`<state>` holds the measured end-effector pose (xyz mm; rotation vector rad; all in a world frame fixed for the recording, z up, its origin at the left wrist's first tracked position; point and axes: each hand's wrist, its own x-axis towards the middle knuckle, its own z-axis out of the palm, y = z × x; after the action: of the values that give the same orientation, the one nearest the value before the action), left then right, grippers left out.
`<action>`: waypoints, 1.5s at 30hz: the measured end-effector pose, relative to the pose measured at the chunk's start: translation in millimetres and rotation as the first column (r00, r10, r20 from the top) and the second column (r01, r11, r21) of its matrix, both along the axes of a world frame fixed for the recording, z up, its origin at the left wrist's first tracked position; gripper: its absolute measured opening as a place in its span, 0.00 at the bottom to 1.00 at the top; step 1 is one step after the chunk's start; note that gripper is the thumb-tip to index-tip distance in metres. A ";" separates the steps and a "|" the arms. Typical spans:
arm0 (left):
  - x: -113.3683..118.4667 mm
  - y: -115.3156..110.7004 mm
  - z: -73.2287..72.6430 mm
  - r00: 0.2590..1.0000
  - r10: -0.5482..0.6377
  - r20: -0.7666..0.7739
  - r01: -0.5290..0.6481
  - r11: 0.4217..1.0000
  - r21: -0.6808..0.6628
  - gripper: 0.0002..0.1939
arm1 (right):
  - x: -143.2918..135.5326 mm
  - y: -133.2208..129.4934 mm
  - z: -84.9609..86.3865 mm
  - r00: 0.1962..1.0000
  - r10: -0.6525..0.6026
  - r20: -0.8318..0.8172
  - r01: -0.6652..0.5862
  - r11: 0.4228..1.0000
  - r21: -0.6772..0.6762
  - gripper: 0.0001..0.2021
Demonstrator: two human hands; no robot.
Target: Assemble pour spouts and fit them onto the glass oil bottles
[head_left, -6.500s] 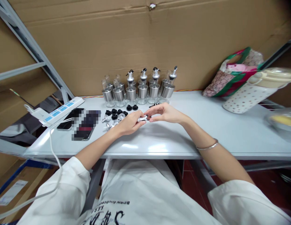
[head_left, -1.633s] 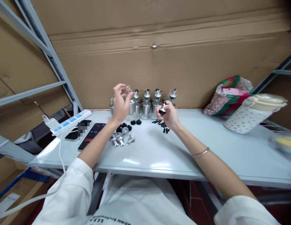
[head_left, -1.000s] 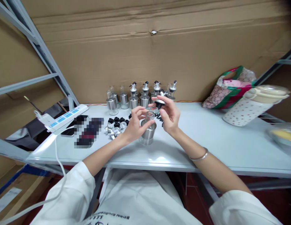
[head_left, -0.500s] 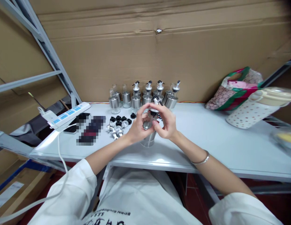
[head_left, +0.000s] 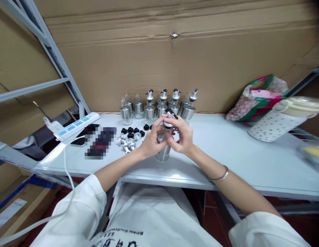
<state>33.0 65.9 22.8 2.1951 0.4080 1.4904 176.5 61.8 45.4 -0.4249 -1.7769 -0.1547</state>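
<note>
A glass oil bottle (head_left: 162,155) with a steel sleeve stands near the front edge of the table, between my hands. On its neck sits a silver pour spout (head_left: 168,124) with a black lever. My left hand (head_left: 151,142) is closed around the bottle's neck from the left. From the right, my right hand (head_left: 184,135) has its fingers curled on the spout, with the thumb lower by the neck. Fingers partly hide the neck and the spout's base. Left of the bottle lie several black stoppers (head_left: 130,130) and several loose silver spout pieces (head_left: 128,144).
Several steel-sleeved bottles (head_left: 149,112) line the back by the cardboard wall, some topped with spouts. A power strip (head_left: 75,126) and a phone (head_left: 81,140) are at left. A patterned bag (head_left: 248,103) and a dotted jug (head_left: 271,120) stand at right.
My fingers have shifted slightly on the spout, and its black lever sits at a slightly different angle. The bottle stays in place on the table.
</note>
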 end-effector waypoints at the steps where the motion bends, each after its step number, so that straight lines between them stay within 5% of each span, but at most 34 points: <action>1: -0.3 -0.5 0.3 1.000 -0.002 0.001 0.002 1.000 -0.001 0.32 | 0.1 1.0 -2.3 1.000 0.005 -0.018 -0.005 1.000 0.004 0.26; 9: -4.6 -0.4 1.1 1.000 -0.026 0.010 0.025 0.999 0.043 0.31 | 2.1 3.1 -3.0 0.993 -0.117 0.030 0.109 0.974 0.200 0.25; 16: -4.5 1.0 -1.1 0.998 -0.001 0.057 -0.002 0.998 0.064 0.27 | 7.1 5.8 5.1 0.989 -0.107 0.105 0.068 0.944 0.323 0.26; 37: -2.0 3.3 -4.9 0.992 -0.079 0.095 0.077 0.997 0.026 0.19 | 3.2 11.6 -4.3 0.990 -0.125 0.071 0.092 0.930 0.356 0.19; 45: -5.2 8.9 -9.3 0.994 -0.016 0.108 0.014 1.000 0.017 0.16 | -3.1 8.0 -4.6 0.996 -0.090 -0.013 0.090 0.943 0.319 0.14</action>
<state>27.8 74.8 13.5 2.1137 0.3436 1.6009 173.4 69.8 40.8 -0.2704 -1.6963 -0.5012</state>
